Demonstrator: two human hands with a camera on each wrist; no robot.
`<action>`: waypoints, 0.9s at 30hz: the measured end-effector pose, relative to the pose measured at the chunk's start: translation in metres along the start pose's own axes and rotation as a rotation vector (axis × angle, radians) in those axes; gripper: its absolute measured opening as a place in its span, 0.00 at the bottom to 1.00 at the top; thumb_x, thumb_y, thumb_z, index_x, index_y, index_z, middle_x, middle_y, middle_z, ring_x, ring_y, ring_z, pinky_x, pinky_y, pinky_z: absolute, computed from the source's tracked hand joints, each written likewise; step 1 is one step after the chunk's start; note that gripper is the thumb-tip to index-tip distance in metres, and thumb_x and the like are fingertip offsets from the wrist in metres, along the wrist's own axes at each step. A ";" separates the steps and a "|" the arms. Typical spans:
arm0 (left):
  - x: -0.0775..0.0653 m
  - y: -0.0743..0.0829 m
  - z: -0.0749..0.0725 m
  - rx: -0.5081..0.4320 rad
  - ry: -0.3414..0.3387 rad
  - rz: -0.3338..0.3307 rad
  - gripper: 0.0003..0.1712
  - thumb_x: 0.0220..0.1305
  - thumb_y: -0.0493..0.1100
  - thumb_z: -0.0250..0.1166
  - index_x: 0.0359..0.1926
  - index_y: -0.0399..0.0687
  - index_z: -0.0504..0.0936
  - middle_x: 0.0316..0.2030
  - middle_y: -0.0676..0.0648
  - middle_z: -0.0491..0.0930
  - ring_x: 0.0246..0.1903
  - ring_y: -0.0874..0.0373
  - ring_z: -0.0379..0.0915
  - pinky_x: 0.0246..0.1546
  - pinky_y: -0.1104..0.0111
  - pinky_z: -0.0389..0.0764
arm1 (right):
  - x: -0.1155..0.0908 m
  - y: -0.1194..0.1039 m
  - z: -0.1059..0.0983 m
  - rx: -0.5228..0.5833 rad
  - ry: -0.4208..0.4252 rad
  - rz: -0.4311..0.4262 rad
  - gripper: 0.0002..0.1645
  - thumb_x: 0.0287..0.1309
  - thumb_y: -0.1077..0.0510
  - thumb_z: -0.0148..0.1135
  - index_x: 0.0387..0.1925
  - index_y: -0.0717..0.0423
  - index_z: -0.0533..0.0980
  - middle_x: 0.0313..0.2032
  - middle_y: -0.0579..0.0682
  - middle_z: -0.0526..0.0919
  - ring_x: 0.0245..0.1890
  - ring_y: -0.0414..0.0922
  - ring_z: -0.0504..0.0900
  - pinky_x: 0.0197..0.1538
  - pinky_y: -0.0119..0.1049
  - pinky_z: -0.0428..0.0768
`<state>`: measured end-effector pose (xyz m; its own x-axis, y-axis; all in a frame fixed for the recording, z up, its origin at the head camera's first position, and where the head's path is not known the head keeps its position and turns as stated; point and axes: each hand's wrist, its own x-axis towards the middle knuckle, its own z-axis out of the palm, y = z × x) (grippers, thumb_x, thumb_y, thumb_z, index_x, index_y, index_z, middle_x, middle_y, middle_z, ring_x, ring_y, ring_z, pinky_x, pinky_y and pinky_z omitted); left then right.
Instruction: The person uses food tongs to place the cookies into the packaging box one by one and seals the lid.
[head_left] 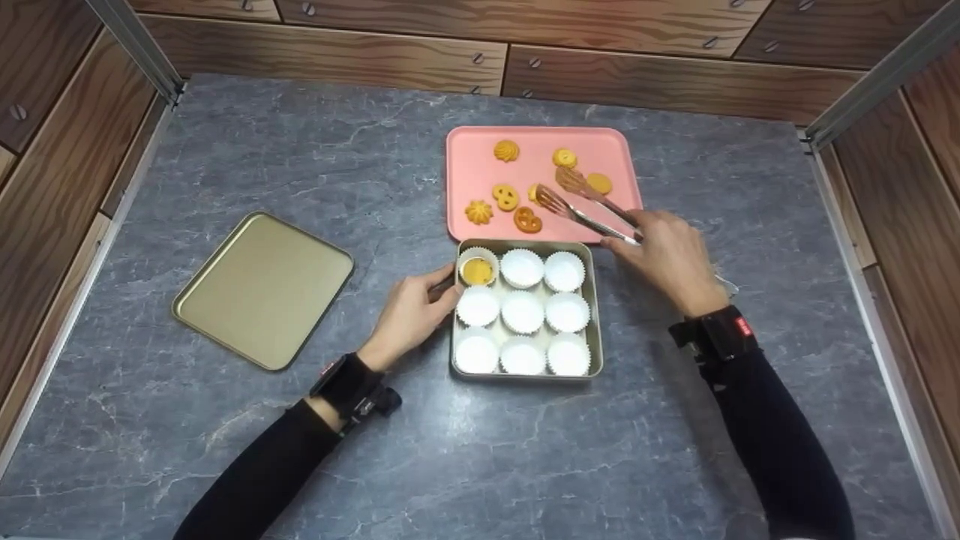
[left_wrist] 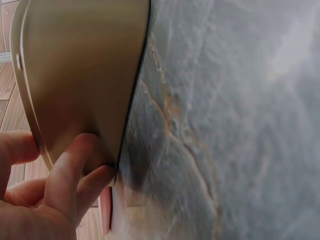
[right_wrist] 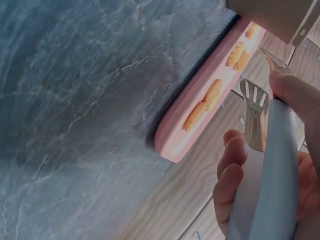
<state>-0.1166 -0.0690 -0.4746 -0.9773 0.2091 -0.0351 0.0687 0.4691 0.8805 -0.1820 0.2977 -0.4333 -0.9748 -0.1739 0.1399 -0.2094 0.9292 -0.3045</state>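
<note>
My left hand [head_left: 411,315] holds the left side of a square gold cookie tin [head_left: 598,315]; its thumb is at the rim and its fingers are against the outer wall [left_wrist: 85,65]. Rows of white paper cups [head_left: 522,311] fill the tin, and the far-left cup contains a yellow cookie [head_left: 478,271]. With the right hand [head_left: 667,255] I grip slotted metal tongs [head_left: 600,199] by their pale handles [right_wrist: 277,170]. The tong heads stand apart over a pink tray [head_left: 465,150], one of them partly hiding a cookie [head_left: 533,193].
Several cookies lie spread on the tray, among them a swirl [head_left: 506,151], a pretzel [head_left: 528,220] and a flower-shaped one [head_left: 478,211]. A gold tin lid [head_left: 262,292] lies on the marbled table to the left. Wood-patterned panels [head_left: 337,52] border the table.
</note>
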 end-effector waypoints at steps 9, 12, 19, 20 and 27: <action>0.000 0.000 0.000 -0.004 -0.003 -0.014 0.29 0.72 0.47 0.65 0.69 0.39 0.75 0.64 0.38 0.76 0.52 0.52 0.81 0.62 0.59 0.78 | 0.011 0.004 0.009 -0.038 -0.039 0.000 0.31 0.62 0.41 0.72 0.53 0.61 0.83 0.32 0.59 0.83 0.32 0.60 0.82 0.35 0.60 0.78; 0.000 0.000 0.000 -0.015 -0.007 -0.022 0.29 0.72 0.47 0.65 0.69 0.39 0.74 0.64 0.37 0.76 0.39 0.54 0.82 0.47 0.62 0.84 | 0.013 0.003 0.010 -0.035 -0.060 0.002 0.29 0.62 0.41 0.72 0.50 0.61 0.83 0.31 0.58 0.83 0.31 0.59 0.81 0.35 0.57 0.78; 0.000 -0.001 0.000 -0.035 -0.024 -0.037 0.30 0.73 0.46 0.65 0.70 0.40 0.73 0.57 0.37 0.83 0.14 0.65 0.61 0.18 0.74 0.71 | 0.017 0.002 0.013 -0.021 -0.070 -0.016 0.24 0.63 0.42 0.72 0.43 0.59 0.83 0.32 0.57 0.84 0.31 0.59 0.82 0.35 0.57 0.79; 0.000 -0.001 0.000 -0.032 -0.023 -0.034 0.30 0.73 0.46 0.65 0.70 0.40 0.73 0.56 0.37 0.84 0.14 0.65 0.60 0.18 0.74 0.71 | 0.017 0.002 0.014 -0.021 -0.070 -0.018 0.23 0.63 0.42 0.72 0.42 0.58 0.83 0.32 0.56 0.84 0.31 0.59 0.82 0.35 0.57 0.79; -0.002 0.000 0.000 -0.016 -0.008 -0.018 0.29 0.73 0.46 0.65 0.70 0.40 0.74 0.61 0.38 0.81 0.31 0.59 0.80 0.33 0.68 0.83 | 0.018 0.002 0.017 -0.034 -0.042 -0.052 0.22 0.63 0.44 0.72 0.43 0.59 0.84 0.30 0.58 0.84 0.30 0.60 0.82 0.33 0.58 0.79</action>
<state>-0.1151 -0.0693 -0.4741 -0.9766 0.2078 -0.0549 0.0478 0.4590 0.8872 -0.2012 0.2910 -0.4471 -0.9652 -0.2349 0.1149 -0.2577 0.9290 -0.2656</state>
